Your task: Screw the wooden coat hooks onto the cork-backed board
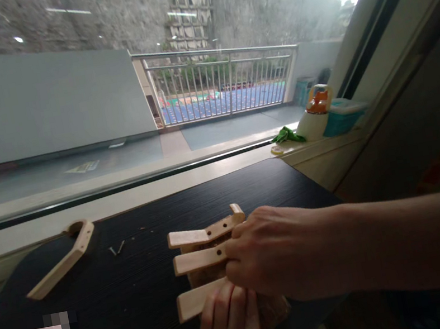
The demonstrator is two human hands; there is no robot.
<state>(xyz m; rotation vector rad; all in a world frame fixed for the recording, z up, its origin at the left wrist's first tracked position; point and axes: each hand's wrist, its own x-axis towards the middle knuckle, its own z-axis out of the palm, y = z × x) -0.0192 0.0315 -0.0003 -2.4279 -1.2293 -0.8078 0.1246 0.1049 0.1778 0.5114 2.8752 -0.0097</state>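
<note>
Three pale wooden hooks lie side by side on a brown plastic-wrapped bundle [207, 274] on the dark table. The far wooden hook [190, 237] shows two dark holes and an upturned tip. Over the middle wooden hook [197, 261], my right hand [263, 250] is closed, its curled fingers covering the right end. My left hand [230, 318] comes from below, with its fingers bent together over the near wooden hook [199, 301]. Both hands hide the right ends of these two hooks. Another wooden hook [61, 266] lies apart at the left.
Two small screws [117, 249] and some crumbs lie on the dark table [122, 312]. Along the back runs a window sill [221, 171]. A white bottle [314, 119], a teal container [341, 116] and a green cloth [288, 135] stand at its right. A pixelated patch covers the lower left.
</note>
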